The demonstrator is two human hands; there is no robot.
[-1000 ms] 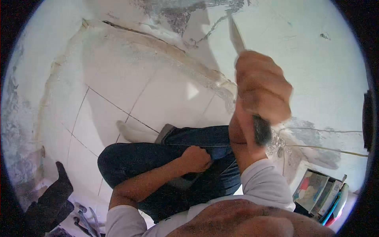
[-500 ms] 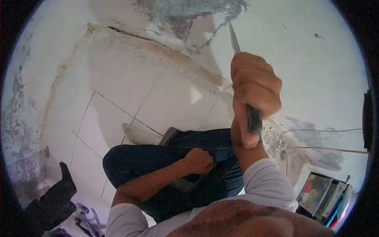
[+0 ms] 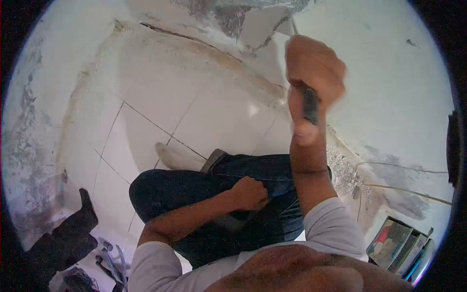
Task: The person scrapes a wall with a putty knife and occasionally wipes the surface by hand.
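My right hand (image 3: 317,65) is raised in front of the wall, its fingers wrapped round the black handle of a knife (image 3: 310,108). The handle sticks out toward me below the fist, and the thin blade points up and away, seen nearly edge-on. Near its tip is a patch of bare grey plaster (image 3: 265,24) with a cracked paint edge. My left hand (image 3: 249,192) rests as a loose fist on my jeans (image 3: 170,190), with nothing seen in it.
White floor tiles (image 3: 151,117) meet the walls at a rough, stained edge. Cables (image 3: 408,192) run along the right wall. At the lower right stands a box of items (image 3: 396,243). Dark cloth (image 3: 68,238) and metal pieces (image 3: 109,258) lie at the lower left.
My right hand with the knife has moved up and farther out, and the blade now shows as a thin line. My left hand stays on my lap. The view has shifted slightly.
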